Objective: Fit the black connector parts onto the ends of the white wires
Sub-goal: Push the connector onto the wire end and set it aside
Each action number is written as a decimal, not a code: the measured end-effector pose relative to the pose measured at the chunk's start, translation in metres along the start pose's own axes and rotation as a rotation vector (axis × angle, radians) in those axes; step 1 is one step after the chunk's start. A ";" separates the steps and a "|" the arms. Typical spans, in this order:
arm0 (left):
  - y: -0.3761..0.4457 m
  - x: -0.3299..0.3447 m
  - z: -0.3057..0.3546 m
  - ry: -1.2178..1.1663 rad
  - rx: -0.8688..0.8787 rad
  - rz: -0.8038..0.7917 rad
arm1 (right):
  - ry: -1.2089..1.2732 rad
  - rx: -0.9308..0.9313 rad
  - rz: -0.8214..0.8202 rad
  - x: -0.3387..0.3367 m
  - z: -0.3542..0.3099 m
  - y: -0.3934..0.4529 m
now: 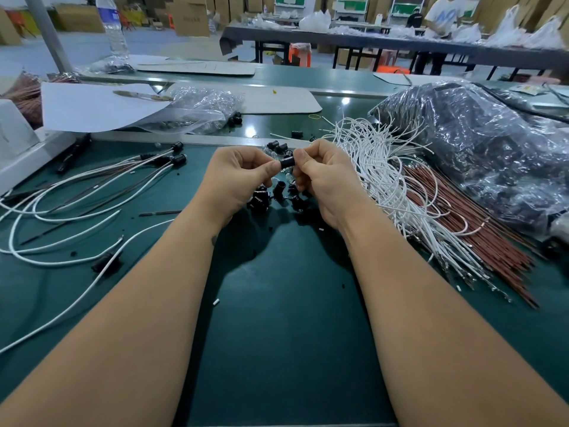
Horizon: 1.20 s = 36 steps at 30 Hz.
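Observation:
Both hands meet above the green table and pinch one small black connector between them. My left hand holds its left end with thumb and curled fingers. My right hand grips its right end. Whether a wire is in the connector is hidden by my fingers. Several loose black connectors lie on the table under my hands. A bundle of white wires lies just right of my right hand. Finished white wires with black connectors lie at the left.
Red-brown wires lie beside the white bundle. A large plastic bag of dark parts fills the right side. A clear bag, white sheets and a water bottle stand at the back left. A person works at a far table.

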<state>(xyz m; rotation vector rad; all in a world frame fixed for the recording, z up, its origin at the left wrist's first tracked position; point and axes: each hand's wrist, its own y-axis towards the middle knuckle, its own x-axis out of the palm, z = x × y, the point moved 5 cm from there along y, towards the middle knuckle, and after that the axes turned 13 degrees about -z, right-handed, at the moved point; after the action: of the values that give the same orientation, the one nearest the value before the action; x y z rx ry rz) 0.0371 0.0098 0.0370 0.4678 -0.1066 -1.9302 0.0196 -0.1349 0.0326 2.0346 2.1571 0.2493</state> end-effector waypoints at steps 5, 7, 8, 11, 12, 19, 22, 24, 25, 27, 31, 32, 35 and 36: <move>-0.003 0.001 0.002 -0.040 -0.022 0.010 | -0.029 0.000 0.007 0.003 -0.001 -0.001; -0.003 0.000 0.001 -0.049 -0.038 0.012 | -0.035 0.001 0.013 0.004 0.000 -0.002; -0.003 0.000 0.000 -0.055 -0.043 0.011 | -0.036 0.003 0.018 0.004 0.000 -0.002; -0.002 0.000 -0.002 -0.067 -0.049 0.013 | -0.061 0.000 0.026 0.005 0.000 -0.002; -0.001 0.000 -0.002 -0.074 -0.047 0.017 | -0.068 -0.001 0.029 0.006 0.000 -0.002; 0.001 0.002 0.000 -0.011 -0.021 0.021 | -0.056 0.067 0.165 -0.001 -0.006 -0.002; 0.003 0.001 0.000 0.009 -0.022 -0.002 | -0.053 0.091 0.153 -0.004 -0.005 -0.002; 0.003 0.000 -0.001 0.013 -0.026 -0.007 | 0.000 0.110 0.134 -0.004 -0.003 -0.002; 0.002 0.000 -0.001 0.014 -0.029 -0.007 | 0.031 0.124 0.128 -0.004 -0.002 -0.002; 0.002 0.000 -0.002 0.010 -0.035 -0.010 | 0.077 0.148 0.130 -0.004 0.001 -0.001; 0.002 0.001 -0.002 0.010 -0.041 -0.013 | 0.132 0.175 0.130 -0.004 0.004 0.000; 0.002 0.001 -0.002 0.006 -0.042 -0.012 | 0.129 0.184 0.124 -0.004 0.005 0.000; 0.001 0.002 -0.002 -0.014 -0.048 -0.020 | 0.119 0.199 0.086 -0.003 0.008 0.000; 0.001 0.002 -0.002 -0.015 -0.051 -0.025 | 0.115 0.201 0.073 -0.003 0.008 0.000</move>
<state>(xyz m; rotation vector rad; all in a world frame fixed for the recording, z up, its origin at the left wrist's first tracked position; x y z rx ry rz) 0.0382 0.0076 0.0346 0.4229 -0.0613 -1.9565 0.0215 -0.1382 0.0244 2.2626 2.2596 0.1685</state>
